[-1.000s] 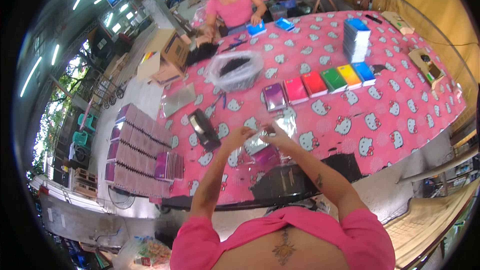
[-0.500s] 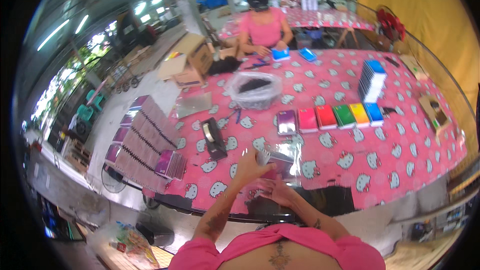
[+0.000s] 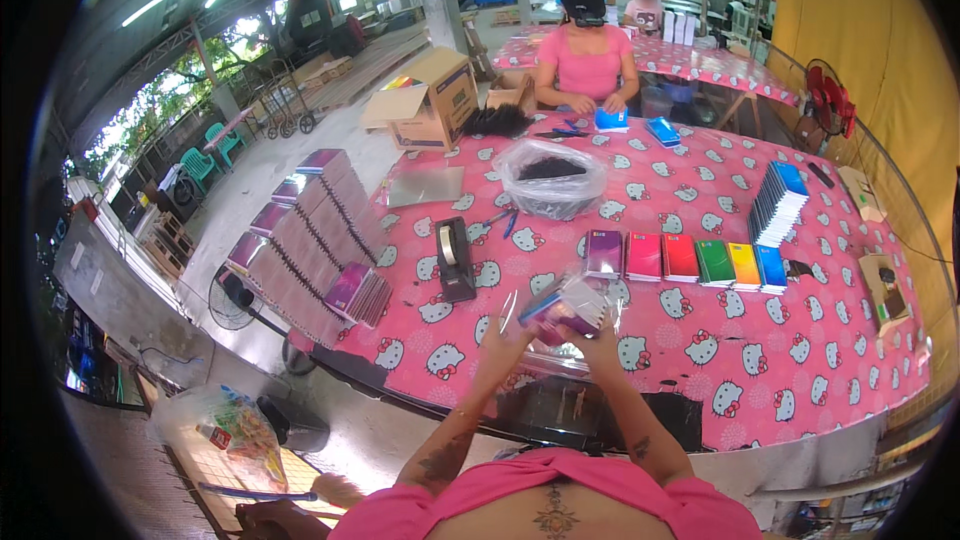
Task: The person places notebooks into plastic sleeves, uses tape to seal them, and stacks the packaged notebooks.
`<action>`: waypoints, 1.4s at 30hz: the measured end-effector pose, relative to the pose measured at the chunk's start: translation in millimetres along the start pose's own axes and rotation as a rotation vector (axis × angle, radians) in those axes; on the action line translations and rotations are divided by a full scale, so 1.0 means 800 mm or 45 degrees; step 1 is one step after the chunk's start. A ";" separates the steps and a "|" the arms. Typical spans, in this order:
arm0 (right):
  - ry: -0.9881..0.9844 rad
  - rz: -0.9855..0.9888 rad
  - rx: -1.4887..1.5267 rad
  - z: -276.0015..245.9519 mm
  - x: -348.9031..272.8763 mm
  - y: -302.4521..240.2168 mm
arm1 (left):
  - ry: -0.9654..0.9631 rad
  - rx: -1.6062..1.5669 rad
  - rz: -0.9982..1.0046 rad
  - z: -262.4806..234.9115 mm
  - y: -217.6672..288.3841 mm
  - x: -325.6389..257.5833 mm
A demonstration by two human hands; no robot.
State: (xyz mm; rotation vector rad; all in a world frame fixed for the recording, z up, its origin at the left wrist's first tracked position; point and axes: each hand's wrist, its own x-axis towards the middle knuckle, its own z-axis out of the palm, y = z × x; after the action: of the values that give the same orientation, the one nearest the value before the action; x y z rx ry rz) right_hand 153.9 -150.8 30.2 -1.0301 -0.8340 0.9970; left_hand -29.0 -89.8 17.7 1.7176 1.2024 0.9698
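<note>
A: Surface and room, nearest first?

B: 1 table under a pink cloth [image 3: 720, 340] printed with white cat faces; black patches [image 3: 655, 420] along the near edge. Left edge: 1 block of stacked purple notebooks [image 3: 300, 230], 1 short purple stack [image 3: 358, 292] against it. Inward: 1 black tape dispenser [image 3: 456, 270]. Beyond: 1 row of 6 notebooks [image 3: 681, 258], in purple, pink, red, green, yellow, blue; 1 tub [image 3: 560, 205] lined with clear plastic, contents black; right, 1 tall stack of blue-covered notebooks [image 3: 778, 208]. Farther: 1 cardboard box [image 3: 450, 105], flaps raised; 1 co-worker [image 3: 588, 65], pink top, black cap, hands at a blue notebook [image 3: 611, 121]. Room: 1 red fan [image 3: 830, 105], 1 yellow curtain [image 3: 870, 20], 1 second table [image 3: 735, 65] in matching cloth, 2 green chairs [image 3: 200, 162] at left.

A: Differences from 0.5 s earlier?

B: The right hand [image 3: 597, 342], then low by the near edge, is now up level with the left hand [image 3: 503, 340]. The view takes in more of the far room.

A: The item in hand?

B: 1 bundle of notebooks [image 3: 568, 302], tilted, between and just beyond both hands, near side of the row. Left hand: grasping its lower left. Right hand: grasping its lower right. Clear film glints around it; contact with the cloth, cannot tell.
</note>
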 end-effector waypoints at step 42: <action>-0.295 -0.562 -1.873 0.073 -0.023 -0.034 | -0.430 -0.050 0.245 -0.120 -0.089 0.112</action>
State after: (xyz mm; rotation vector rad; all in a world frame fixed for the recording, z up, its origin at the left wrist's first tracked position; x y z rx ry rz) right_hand 102.1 -156.1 71.7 -1.8043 -1.9848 -0.0455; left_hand -117.5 29.1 1.2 1.8999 0.8073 0.7664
